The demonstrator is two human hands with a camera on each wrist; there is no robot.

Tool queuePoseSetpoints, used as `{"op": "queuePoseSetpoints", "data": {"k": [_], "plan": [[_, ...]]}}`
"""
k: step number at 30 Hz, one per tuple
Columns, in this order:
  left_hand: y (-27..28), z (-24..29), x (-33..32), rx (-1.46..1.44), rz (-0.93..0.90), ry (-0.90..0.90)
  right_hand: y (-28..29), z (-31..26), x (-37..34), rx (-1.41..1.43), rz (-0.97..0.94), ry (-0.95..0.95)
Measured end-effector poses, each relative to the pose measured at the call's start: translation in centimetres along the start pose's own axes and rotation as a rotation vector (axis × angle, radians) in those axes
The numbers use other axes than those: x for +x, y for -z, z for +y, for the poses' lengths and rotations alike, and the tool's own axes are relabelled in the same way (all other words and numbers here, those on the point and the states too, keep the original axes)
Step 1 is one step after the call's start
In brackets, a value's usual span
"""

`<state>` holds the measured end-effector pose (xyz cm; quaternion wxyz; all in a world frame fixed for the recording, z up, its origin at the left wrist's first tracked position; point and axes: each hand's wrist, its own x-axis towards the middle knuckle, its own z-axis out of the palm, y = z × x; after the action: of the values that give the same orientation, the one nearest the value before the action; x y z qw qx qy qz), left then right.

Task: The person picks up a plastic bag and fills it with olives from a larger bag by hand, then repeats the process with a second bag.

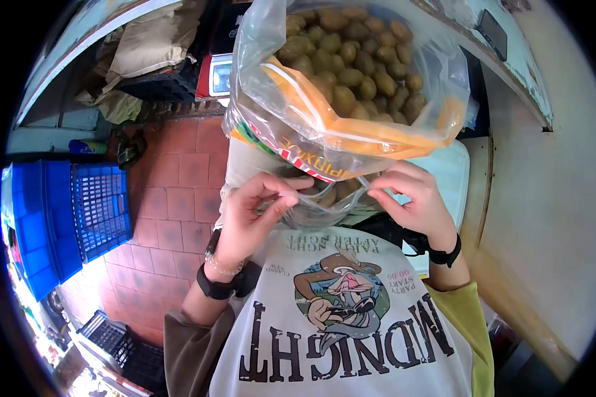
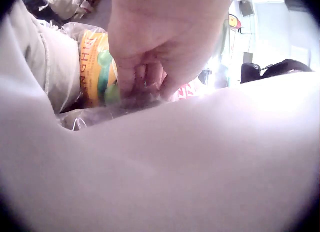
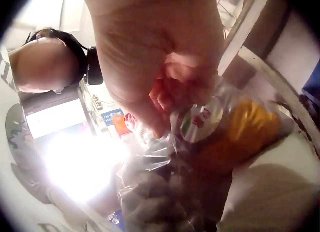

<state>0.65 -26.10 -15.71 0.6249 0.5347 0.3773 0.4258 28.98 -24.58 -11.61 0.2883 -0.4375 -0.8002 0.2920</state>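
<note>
- The small clear bag (image 1: 321, 217) is looking thin, shiny and wrinkled, with brown fruit (image 1: 329, 196) showing through.
- The left grip (image 1: 251, 204) and right grip (image 1: 414, 196) are pinching its rim.
- It is sitting between them, near the white shirt (image 1: 278, 294).

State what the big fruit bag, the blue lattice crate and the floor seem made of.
Big fruit bag: likely glossy plastic film, see-through and creased. Blue lattice crate: probably smooth plastic, evenly coloured with regular openings. Floor: perhaps clay tiles, reddish, slightly shiny, with joints.
</note>
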Motion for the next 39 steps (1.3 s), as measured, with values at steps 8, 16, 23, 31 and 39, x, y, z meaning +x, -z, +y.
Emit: {"op": "queuePoseSetpoints", "data": {"k": [8,16,23,31,39], "plan": [[0.3,-0.4,0.4,0.123,-0.037,-0.2,5.2,-5.0,1.5,-0.197,-0.057,0.17],[-0.2,0.4,0.8,0.15,-0.055,-0.157,7.3,-5.4,8.2,-0.574,0.284,0.185],[0.2,0.2,0.9,0.165,-0.042,-0.151,7.1,-3.7,11.1,-0.754,-0.05,0.117],[0.4,1.0,1.4,0.142,-0.083,-0.074,8.5,-6.9,7.5,-0.396,0.081,0.224],[0.5,0.5,1.6,0.109,-0.169,-0.117,5.0,-7.3,1.9,-0.188,-0.229,0.215]]}}
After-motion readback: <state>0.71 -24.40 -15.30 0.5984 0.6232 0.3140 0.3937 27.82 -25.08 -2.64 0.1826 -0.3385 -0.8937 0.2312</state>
